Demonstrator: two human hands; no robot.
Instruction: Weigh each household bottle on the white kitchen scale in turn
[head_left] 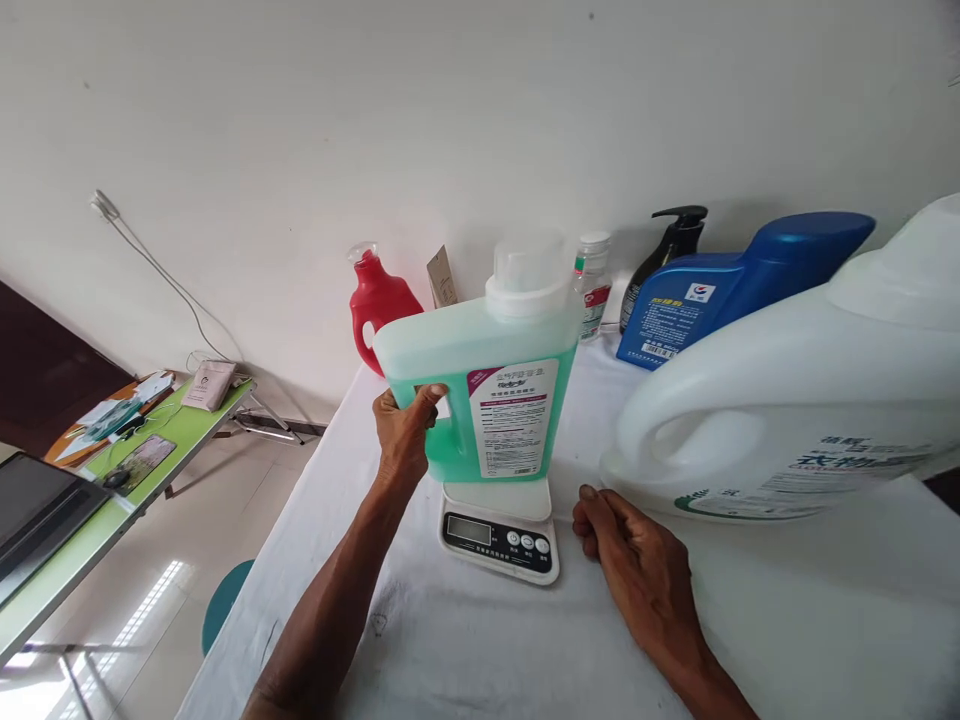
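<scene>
My left hand (407,428) is wrapped round the handle of a translucent jug (450,345) of green liquid with a white cap and a printed label. The jug stands upright at the white kitchen scale (499,530); whether its base touches the platform I cannot tell. The scale's small display looks blank. My right hand (637,560) rests on the white cloth just right of the scale, its fingers curled in and nothing visible in them. Close beyond it is a large white detergent jug (720,400) with a handle, tilted in view.
Along the wall stand a red bottle (382,300), a brown card (442,277), a clear bottle with a white cap (593,285), a black pump bottle (671,245) and a blue jug (705,295). Left, across a floor gap, are a green table (169,440) and a teal stool (223,605).
</scene>
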